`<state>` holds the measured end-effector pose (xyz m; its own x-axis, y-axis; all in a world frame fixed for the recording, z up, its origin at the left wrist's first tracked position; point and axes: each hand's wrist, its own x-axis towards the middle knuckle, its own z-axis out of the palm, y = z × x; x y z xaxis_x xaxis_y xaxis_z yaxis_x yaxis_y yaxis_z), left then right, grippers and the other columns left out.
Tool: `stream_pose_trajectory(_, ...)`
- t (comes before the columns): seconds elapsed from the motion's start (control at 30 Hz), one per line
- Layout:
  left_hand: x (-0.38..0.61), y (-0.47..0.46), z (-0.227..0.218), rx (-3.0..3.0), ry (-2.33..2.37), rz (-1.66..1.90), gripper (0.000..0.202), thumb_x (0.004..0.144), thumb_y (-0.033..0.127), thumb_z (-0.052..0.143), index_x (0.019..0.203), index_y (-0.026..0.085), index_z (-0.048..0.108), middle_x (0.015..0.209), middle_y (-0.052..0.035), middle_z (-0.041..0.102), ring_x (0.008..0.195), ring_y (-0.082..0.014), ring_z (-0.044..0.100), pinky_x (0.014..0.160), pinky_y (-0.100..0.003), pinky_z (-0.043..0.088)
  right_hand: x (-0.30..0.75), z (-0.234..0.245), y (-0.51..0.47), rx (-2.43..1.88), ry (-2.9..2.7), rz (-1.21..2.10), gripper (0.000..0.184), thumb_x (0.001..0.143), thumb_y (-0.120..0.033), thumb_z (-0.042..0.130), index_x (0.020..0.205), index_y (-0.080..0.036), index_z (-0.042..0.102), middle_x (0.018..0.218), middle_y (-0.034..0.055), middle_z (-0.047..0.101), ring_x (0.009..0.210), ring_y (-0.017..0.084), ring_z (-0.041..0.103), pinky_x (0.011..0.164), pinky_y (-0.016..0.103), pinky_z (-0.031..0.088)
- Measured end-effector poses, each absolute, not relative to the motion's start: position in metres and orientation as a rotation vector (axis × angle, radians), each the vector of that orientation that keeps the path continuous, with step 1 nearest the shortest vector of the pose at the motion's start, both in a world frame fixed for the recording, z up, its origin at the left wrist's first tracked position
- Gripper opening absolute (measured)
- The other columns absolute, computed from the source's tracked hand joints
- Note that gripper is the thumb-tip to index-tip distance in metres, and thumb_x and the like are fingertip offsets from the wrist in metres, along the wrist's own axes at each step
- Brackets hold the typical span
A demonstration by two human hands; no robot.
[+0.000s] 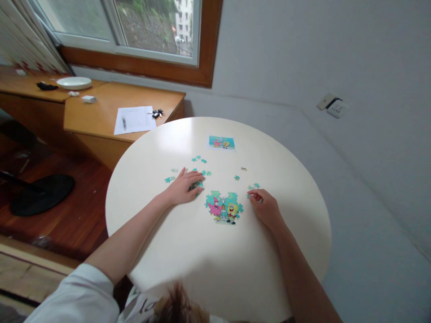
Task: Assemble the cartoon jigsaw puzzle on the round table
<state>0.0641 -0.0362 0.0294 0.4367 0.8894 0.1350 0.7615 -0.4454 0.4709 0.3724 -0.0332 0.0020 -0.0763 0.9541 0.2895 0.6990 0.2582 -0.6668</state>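
Observation:
A partly assembled cartoon jigsaw lies on the round white table, between my two hands. My left hand rests flat with fingers stretched out over several loose teal pieces. My right hand sits just right of the jigsaw, its fingers curled in a pinch on a small teal puzzle piece. More loose pieces lie near it, and others lie farther back. A small reference picture lies at the table's far side.
A wooden desk stands at the left under the window, bearing a sheet of paper with a pen, keys and a white plate. A black chair base stands on the wooden floor. A wall socket is at right.

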Motion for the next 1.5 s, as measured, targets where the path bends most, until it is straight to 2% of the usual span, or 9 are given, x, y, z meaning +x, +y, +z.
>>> stream_pose_trajectory(0.17,0.063,-0.036,0.027,2.432,1.449,0.457,0.040,0.086,0.036,0.044,0.122,0.022,0.056,0.135,-0.0123,0.051,0.130,-0.0293,0.041,0.109,-0.065,0.007,0.373,0.002,-0.033,-1.505,-1.840,0.481,0.022,0.074,-0.035,0.049,0.077,-0.019,0.065,0.068,0.0041,0.059,0.061,0.017,0.053,0.066,0.032,0.046)
stream_pose_trajectory(0.73,0.048,-0.028,0.020,2.360,1.514,0.588,0.031,0.081,0.038,0.055,0.105,0.021,0.063,0.124,-0.0137,0.056,0.118,-0.0261,0.051,0.110,-0.062,0.009,0.373,0.004,-0.034,-1.509,-1.841,0.507,0.024,0.074,-0.035,0.048,0.077,-0.019,0.066,0.069,0.0046,0.058,0.062,0.017,0.051,0.066,0.032,0.045)
stream_pose_trajectory(0.97,0.036,-0.026,0.023,2.286,1.490,0.586,0.043,0.077,0.045,0.059,0.111,0.019,0.061,0.126,-0.0152,0.053,0.120,-0.0273,0.049,0.109,-0.062,0.008,0.371,0.006,-0.034,-1.522,-1.830,0.517,0.023,0.071,-0.032,0.048,0.077,-0.019,0.065,0.069,0.0045,0.059,0.061,0.017,0.050,0.067,0.032,0.046)
stream_pose_trajectory(1.07,0.033,-0.025,0.024,2.227,1.504,0.709,0.037,0.083,0.043,0.051,0.108,0.018,0.063,0.119,-0.0130,0.058,0.114,-0.0250,0.053,0.111,-0.057,0.014,0.371,0.006,-0.035,-1.530,-1.829,0.525,0.024,0.070,-0.032,0.047,0.078,-0.018,0.065,0.069,0.0045,0.059,0.062,0.017,0.051,0.068,0.033,0.046)
stream_pose_trajectory(1.13,0.032,-0.024,0.026,2.181,1.560,0.805,0.033,0.086,0.039,0.043,0.100,0.017,0.065,0.109,-0.0107,0.062,0.105,-0.0227,0.057,0.108,-0.050,0.026,0.371,0.007,-0.035,-1.529,-1.831,0.524,0.025,0.070,-0.032,0.046,0.077,-0.018,0.065,0.069,0.0044,0.058,0.062,0.017,0.052,0.068,0.033,0.046)
stream_pose_trajectory(1.2,0.032,-0.024,0.028,2.129,1.641,0.881,0.031,0.086,0.036,0.041,0.091,0.017,0.065,0.099,-0.0097,0.064,0.096,-0.0218,0.059,0.097,-0.042,0.039,0.371,0.006,-0.035,-1.524,-1.833,0.516,0.024,0.071,-0.033,0.047,0.077,-0.018,0.065,0.069,0.0042,0.058,0.062,0.017,0.052,0.068,0.033,0.047)
stream_pose_trajectory(1.27,0.031,-0.024,0.030,2.085,1.690,0.929,0.028,0.083,0.035,0.043,0.085,0.017,0.065,0.093,-0.0086,0.064,0.089,-0.0209,0.060,0.086,-0.036,0.045,0.371,0.006,-0.035,-1.522,-1.835,0.505,0.023,0.072,-0.034,0.048,0.077,-0.018,0.064,0.069,0.0041,0.059,0.062,0.017,0.053,0.067,0.033,0.047)
stream_pose_trajectory(1.37,0.031,-0.025,0.033,2.090,1.676,0.904,0.020,0.079,0.032,0.048,0.075,0.019,0.063,0.086,-0.0053,0.065,0.084,-0.0189,0.060,0.085,-0.034,0.043,0.371,0.006,-0.034,-1.524,-1.836,0.493,0.022,0.072,-0.034,0.048,0.076,-0.019,0.064,0.068,0.0040,0.059,0.062,0.017,0.052,0.066,0.032,0.046)
stream_pose_trajectory(1.5,0.029,-0.025,0.036,2.124,1.696,0.763,0.013,0.074,0.028,0.051,0.067,0.019,0.059,0.080,-0.0022,0.066,0.082,-0.0184,0.060,0.093,-0.040,0.036,0.371,0.005,-0.034,-1.527,-1.831,0.491,0.023,0.071,-0.033,0.048,0.076,-0.019,0.065,0.068,0.0040,0.059,0.061,0.017,0.052,0.065,0.032,0.046)
